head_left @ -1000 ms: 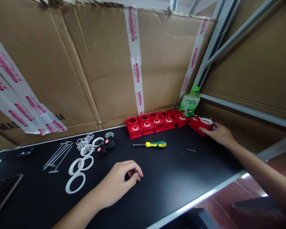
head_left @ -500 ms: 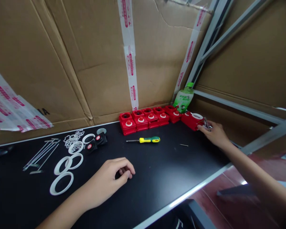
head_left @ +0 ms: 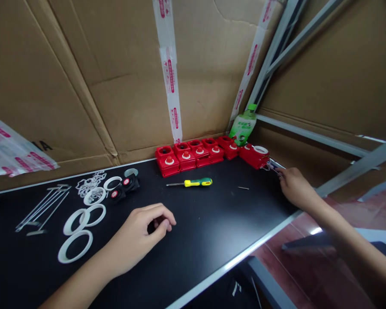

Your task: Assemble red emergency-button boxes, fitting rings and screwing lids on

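My right hand [head_left: 295, 187] is at the table's right side, its fingers pinched near the end of a red box [head_left: 254, 158] topped with a white ring [head_left: 260, 149]. Between the fingertips and that box are a thin metal rod and what looks like a bit of chain [head_left: 271, 166]; which part the fingers hold is too small to tell. My left hand [head_left: 141, 234] rests on the black table [head_left: 193, 257], fingers loosely curled in toward the thumb with nothing in them. Beyond it lies a screwdriver [head_left: 197, 182] with a yellow and green handle.
Several red boxes [head_left: 184, 156] with red knobs line the cardboard wall, beside a green bottle [head_left: 243, 126]. A screw [head_left: 243, 187] lies to the right. At left are white rings [head_left: 75, 246], chains [head_left: 90, 183], black parts [head_left: 122, 189] and thin metal hammers [head_left: 45, 208].
My right hand has drawn back a little from the red box, toward the table's right edge. My left hand keeps its curled pose. The whole view has shifted slightly.
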Demonstrator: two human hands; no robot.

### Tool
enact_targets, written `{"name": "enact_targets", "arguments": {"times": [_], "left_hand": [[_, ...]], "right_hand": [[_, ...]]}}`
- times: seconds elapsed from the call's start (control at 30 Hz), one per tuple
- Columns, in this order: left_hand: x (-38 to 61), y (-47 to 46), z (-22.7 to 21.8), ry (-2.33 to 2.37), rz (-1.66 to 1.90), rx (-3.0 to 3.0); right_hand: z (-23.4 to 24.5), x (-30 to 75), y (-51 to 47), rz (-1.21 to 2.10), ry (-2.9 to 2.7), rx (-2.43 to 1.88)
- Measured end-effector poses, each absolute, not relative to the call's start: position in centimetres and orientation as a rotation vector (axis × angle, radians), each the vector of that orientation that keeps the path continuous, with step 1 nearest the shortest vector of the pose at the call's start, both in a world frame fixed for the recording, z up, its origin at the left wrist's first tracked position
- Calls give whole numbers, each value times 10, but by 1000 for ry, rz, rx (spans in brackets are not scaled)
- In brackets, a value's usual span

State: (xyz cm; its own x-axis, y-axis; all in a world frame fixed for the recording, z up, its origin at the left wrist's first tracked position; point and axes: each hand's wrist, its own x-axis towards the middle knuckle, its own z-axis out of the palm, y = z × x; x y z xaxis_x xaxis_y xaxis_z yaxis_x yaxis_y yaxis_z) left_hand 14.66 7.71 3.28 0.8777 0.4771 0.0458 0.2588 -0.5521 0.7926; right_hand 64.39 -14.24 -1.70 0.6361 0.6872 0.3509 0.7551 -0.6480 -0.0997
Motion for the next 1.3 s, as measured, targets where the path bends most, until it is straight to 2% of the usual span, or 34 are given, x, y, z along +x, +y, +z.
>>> {"name": "enact_targets", "arguments": {"times": [0.13,0.3,0.47,0.67,0.87,1.03,1.3], "left_hand": [[146,77,34,528,364,2162],[149,76,32,512,387,2145],[148,75,35,533,409,2154],[145,72,35,480,342,2178],[145,71,33,443,388,2203],[147,66,35,427,450,2235],[150,56,38,392,421,2104]], "right_hand": [[-8,642,-148,-378,-1236,-2675],[36,627,-131,-474,-1320,-2593],[80,595,-60,-458,-1486,-2388],[103,558,35,-375,-1700,-2216],[87,519,58,-425,-1645,-2001],[62,506,52,-366,-1670,-1878],[48,487,55,-270,-1814,-1739]]}}
